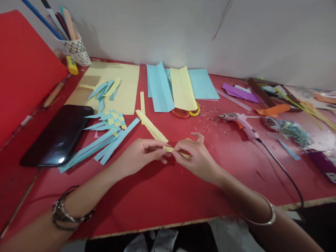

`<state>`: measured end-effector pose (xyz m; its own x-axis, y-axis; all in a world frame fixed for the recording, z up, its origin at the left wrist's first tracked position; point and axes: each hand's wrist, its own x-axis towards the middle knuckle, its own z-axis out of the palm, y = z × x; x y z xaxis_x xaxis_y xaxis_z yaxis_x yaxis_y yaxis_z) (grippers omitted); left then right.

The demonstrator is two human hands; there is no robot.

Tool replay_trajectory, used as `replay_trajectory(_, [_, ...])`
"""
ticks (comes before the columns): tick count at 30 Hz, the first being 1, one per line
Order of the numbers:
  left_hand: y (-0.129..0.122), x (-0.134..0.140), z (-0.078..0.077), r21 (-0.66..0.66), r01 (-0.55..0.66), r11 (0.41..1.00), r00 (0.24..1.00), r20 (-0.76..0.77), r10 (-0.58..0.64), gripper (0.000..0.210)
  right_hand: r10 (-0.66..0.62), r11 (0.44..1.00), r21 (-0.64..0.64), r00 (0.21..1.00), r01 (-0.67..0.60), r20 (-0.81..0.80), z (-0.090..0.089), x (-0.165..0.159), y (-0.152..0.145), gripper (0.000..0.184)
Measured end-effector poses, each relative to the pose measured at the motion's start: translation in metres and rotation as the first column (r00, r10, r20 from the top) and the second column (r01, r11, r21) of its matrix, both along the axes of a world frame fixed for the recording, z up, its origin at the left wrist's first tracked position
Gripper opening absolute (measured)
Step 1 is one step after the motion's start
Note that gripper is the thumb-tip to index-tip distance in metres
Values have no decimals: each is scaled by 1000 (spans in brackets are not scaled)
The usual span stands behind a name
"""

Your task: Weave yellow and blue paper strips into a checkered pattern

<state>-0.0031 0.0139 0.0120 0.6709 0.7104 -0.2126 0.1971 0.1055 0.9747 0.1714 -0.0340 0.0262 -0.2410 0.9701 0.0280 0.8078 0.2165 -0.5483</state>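
Both my hands meet over the red table, pinching one yellow paper strip between them. My left hand grips its left end with thumb and fingers. Along its right part, my right hand closes on it, little finger raised. Just beyond my left hand lie a folded yellow paper strip and a narrower yellow strip. To the left sit several blue paper strips and a woven blue and yellow paper piece with loose blue ends. My fingers hide part of the held strip.
A black phone lies at left. Folded blue sheets and a yellow sheet rest over scissors at the back. A pink glue gun with a trailing cord is at right. A patterned pen cup stands back left.
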Motion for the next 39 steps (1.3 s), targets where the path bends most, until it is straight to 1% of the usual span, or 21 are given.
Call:
replay_trajectory(2, [0,1,0,-16,11,1000,1000,12,-11,22,3,1000,-7,1000,-3,3,0,0,0,25])
replay_trajectory(7, [-1,4,4,-3,-18,1000,1000,19,18,18,18,999,-31,1000,-18,1,2,0,-1,26])
replay_trajectory(12, [-2,2,3,53,-30,998,999,-42,32,19,16,999,-33,1000,-16,2,2,0,-1,25])
replay_trajectory(17, [-1,0,1,125,-57,990,997,-46,63,19,30,1000,1,999,-30,-19,3,-1,-2,23])
replay_trajectory(20, [-2,0,1,137,-64,989,997,-40,70,19,31,999,20,999,-30,-25,2,0,-2,24])
replay_trajectory(26, [0,-2,3,155,-75,985,996,-44,82,18,30,999,12,999,-30,-18,3,5,0,24])
replay_trajectory(29, [2,-3,4,160,-111,981,991,-50,120,16,90,996,-9,996,-90,-7,5,14,3,25])
replay_trajectory(31, [4,-4,5,180,-143,973,985,-67,158,16,116,993,4,993,-116,-6,5,22,6,24])
replay_trajectory(33, [6,-5,6,212,-173,962,976,-92,196,17,88,995,40,996,-87,-18,6,30,10,21])
replay_trajectory(35, [8,-5,8,236,-206,950,964,-116,237,19,26,998,67,999,-23,-43,7,37,14,18])
replay_trajectory(37, [8,-6,10,233,-249,940,951,-124,283,19,-18,998,66,996,24,-85,8,42,17,18])
replay_trajectory(39, [8,-6,12,208,-294,933,940,-114,322,18,-51,998,31,986,57,-159,9,44,18,17])
